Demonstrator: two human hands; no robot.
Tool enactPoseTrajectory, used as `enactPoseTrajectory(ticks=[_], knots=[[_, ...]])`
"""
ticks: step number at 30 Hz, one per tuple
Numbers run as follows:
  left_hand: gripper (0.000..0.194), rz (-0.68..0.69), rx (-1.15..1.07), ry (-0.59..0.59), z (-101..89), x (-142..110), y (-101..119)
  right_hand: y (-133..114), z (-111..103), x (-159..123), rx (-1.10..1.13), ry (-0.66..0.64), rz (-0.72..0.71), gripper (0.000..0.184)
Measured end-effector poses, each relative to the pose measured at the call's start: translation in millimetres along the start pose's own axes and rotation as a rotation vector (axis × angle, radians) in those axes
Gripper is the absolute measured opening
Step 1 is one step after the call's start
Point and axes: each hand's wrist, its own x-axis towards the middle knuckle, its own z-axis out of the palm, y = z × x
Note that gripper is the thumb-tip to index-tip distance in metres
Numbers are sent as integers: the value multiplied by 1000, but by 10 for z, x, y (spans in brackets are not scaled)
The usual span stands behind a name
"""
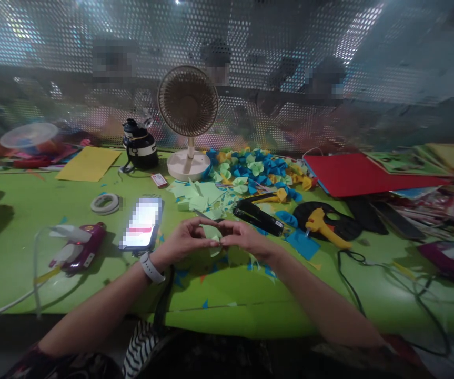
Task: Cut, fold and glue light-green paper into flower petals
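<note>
Over the middle of the green table, a small curved piece of light green paper (211,233) is held between both hands. My left hand (183,241) pinches its left side between thumb and fingers. From the other side, the closed fingertips of my right hand (248,240) meet its right edge. Just beyond the hands lie a pile of light green paper pieces (201,196) and a black stapler (259,215). Folded paper flowers in blue, yellow and green (256,166) are heaped behind them. Small paper scraps are scattered under my hands.
A lit phone (142,223), a tape roll (104,203) and a purple power strip (84,247) lie to the left. Behind stand a fan (188,163) and a black bottle (140,150). A yellow glue gun (326,227) and red sheets (364,173) are at right.
</note>
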Motion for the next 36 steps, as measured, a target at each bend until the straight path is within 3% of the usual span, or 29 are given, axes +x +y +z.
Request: enactPoseTrajectory(ticks=[5,8,16,26,32,36], knots=[[58,-8,3,-72,10,3,33,-42,-23,-18,-201,92,-105,30],[61,-4,0,-114,18,-1,47,-4,-6,9,-248,183,-78,21],[56,42,-38,-45,-8,0,34,47,63,53,-107,287,-69,16],[43,49,4,-20,17,29,-24,40,116,31,-150,139,26,15],[40,161,258,47,64,15,-51,127,227,58,-166,58,115,15],[42,159,224,71,44,-19,9,136,218,74,-84,121,82,13]])
